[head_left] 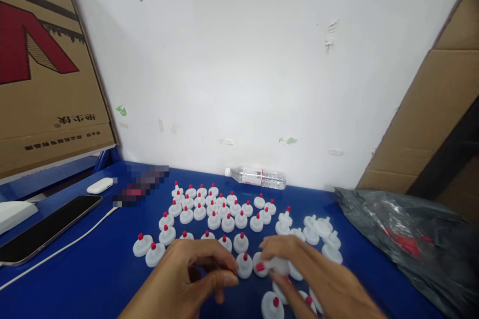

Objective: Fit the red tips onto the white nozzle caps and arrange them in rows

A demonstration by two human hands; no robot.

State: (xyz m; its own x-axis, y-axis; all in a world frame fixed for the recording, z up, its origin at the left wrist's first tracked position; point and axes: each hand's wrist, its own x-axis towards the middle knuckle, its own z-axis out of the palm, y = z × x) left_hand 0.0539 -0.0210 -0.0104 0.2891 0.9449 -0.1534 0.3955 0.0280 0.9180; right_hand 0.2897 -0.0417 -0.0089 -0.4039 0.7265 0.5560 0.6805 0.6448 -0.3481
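Many small white plastic caps with red tips [214, 209] stand in loose rows on a blue table [112, 264]. Several plain white caps [318, 227] lie to their right. My right hand [310, 274] is closed in a pinch round a white cap with a red tip [270, 265], held just above the table near the front. My left hand [190, 274] sits beside it with fingers curled and thumb pressed to the fingertips; what it holds, if anything, is hidden. More red-tipped caps [272, 305] lie under my right hand.
A clear water bottle [258, 177] lies by the white wall. A black plastic bag [404, 234] holds red parts at the right. A phone [45, 229], its white cable and a white case [100, 185] are at the left. Cardboard boxes [45, 70] flank both sides.
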